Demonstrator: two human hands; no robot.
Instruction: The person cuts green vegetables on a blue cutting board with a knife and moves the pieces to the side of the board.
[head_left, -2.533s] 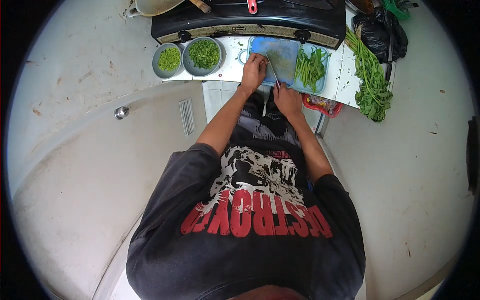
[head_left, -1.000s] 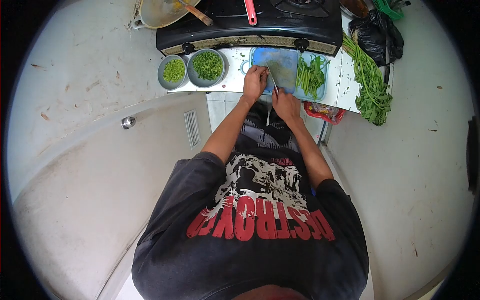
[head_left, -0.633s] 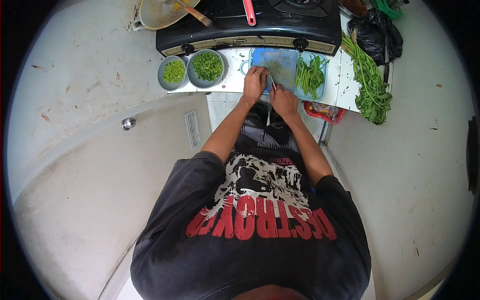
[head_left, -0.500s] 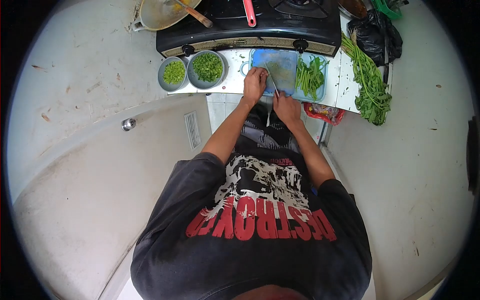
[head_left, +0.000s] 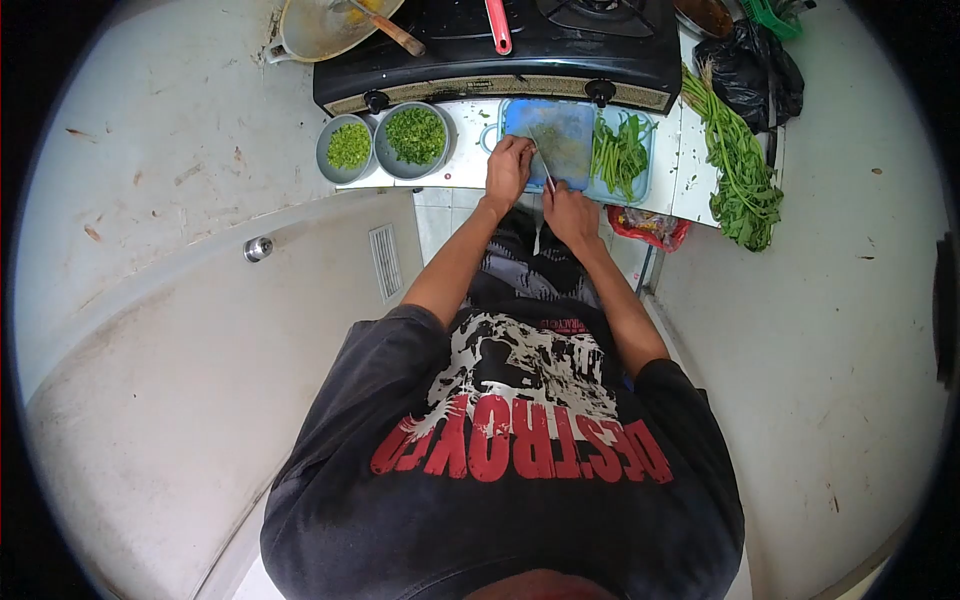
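The fingers (head_left: 524, 146) of the left hand (head_left: 508, 170) are curled inward and bunched near the knife (head_left: 545, 165); whether anything small is pinched between them cannot be told. By the right hand (head_left: 573, 213) the knife's handle is gripped, the fingers wrapped closed around it. The thin, pale blade is angled away from the body, its tip leaning toward the left, over a blue chopping board (head_left: 572, 120). The board's surface is marked by a dull, greenish-brown patch, and it is set on a lighter blue tray (head_left: 646, 180), by which a ring-like handle is shown at the left. On the tray's right part, cut green stalks and leaves (head_left: 619, 155) are heaped beside the board.

Two grey bowls are placed side by side on the white counter (head_left: 465, 165). The smaller bowl (head_left: 325, 168) is filled with pale green chopped pieces, the larger bowl (head_left: 382, 160) with darker chopped greens. A leafy bunch (head_left: 740, 165) is laid at the counter's right end, just below a black plastic bag (head_left: 752, 80). Behind the board, a black stove (head_left: 500, 76) is seen, its small front label too small to be read. On the black shirt (head_left: 500, 520), "DESTROYE" is printed upside down in large red letters, the final letter unclear.
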